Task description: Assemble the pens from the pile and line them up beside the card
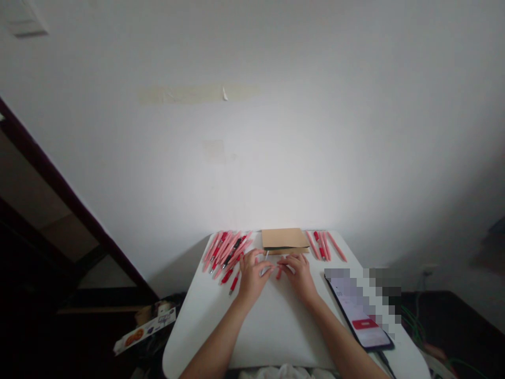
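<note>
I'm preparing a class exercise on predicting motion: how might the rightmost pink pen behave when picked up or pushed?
The rightmost pink pen is probably stiff, since it lies straight along its length. Its slim body suggests it would feel light. Pushed sideways, it may roll across the flat white table, though a clip, if it has one, could stop it.
</note>
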{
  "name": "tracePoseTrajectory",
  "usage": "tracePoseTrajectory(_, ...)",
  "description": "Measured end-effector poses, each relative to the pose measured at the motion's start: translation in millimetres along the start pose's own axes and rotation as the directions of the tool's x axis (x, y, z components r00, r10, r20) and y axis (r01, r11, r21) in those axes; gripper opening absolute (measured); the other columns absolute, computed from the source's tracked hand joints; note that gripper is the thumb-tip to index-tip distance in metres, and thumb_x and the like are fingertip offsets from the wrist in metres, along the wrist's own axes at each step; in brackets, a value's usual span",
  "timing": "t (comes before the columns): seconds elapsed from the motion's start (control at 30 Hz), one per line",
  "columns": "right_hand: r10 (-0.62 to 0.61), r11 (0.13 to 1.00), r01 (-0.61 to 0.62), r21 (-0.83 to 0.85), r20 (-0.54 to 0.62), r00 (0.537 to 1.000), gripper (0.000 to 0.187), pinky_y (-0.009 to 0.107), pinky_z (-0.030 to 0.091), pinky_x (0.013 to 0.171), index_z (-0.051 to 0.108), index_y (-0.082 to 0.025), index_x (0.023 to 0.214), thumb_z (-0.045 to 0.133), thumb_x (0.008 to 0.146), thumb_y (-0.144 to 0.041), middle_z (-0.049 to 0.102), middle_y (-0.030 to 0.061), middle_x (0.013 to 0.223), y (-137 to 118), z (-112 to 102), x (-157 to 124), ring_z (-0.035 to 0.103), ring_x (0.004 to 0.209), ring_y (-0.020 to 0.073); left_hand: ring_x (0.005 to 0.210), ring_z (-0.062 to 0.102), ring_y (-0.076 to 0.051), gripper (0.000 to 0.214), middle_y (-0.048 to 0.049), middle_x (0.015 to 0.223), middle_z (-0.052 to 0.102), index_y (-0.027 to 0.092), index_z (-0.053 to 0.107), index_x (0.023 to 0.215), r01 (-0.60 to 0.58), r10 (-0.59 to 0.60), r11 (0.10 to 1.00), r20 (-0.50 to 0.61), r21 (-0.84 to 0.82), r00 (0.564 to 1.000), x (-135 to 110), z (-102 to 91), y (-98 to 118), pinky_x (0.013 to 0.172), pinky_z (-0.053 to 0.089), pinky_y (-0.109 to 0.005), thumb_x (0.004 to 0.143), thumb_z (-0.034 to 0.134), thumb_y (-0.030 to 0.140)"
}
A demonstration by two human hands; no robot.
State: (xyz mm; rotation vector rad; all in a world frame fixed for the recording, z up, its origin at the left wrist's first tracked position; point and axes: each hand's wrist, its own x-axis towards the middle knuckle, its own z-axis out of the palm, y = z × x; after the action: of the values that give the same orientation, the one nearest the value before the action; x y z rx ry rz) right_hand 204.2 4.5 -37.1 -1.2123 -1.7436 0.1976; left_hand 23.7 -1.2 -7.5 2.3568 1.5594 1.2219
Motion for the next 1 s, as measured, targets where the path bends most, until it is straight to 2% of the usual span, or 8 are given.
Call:
tracePoseTrajectory(0.33,0.012,1.0,-0.012,0.007,-0.039,0.999,0.015,0.044,0.045,0.089,0.076,-0.027,0.089,0.061,0.089,-0.029,0.07,0.0066,0.09,-1.2,-0.8,-0.3,0.061,0.092,0.0245,0.116,0.054,-0.028,0.014,-0.0061,0.122,0.061,0.032,0.078,0.088,-0.011,0.011,1.0,0.01,0.0,1.0,-1.8,3.0,-2.6,0.104,0.04,-0.056,0.077,0.077,0.023)
tracePoseTrajectory(0.73,0.053,0.994,-0.052,0.101,-0.004,0.999,0.017,0.042,0.048,0.087,0.076,-0.026,0.092,0.061,0.09,-0.035,0.072,0.0069,0.091,3.0,-2.8,2.0,0.062,0.091,0.0249,0.117,0.054,-0.028,0.009,-0.0061,0.122,0.062,0.031,0.078,0.086,-0.051,0.051,0.999,-0.005,0.011,0.999,-3.3,7.1,-6.1,0.106,0.039,-0.056,0.078,0.077,0.028)
tracePoseTrajectory(1.0,0.063,0.99,-0.066,0.121,0.028,0.998,0.02,0.042,0.049,0.086,0.076,-0.026,0.092,0.061,0.09,-0.039,0.072,0.0076,0.09,2.9,-3.7,2.1,0.062,0.09,0.0255,0.116,0.054,-0.027,0.008,-0.0059,0.123,0.062,0.031,0.078,0.085,-0.034,0.034,0.999,0.009,0.008,0.999,-3.0,7.0,-5.1,0.104,0.04,-0.055,0.079,0.076,0.027)
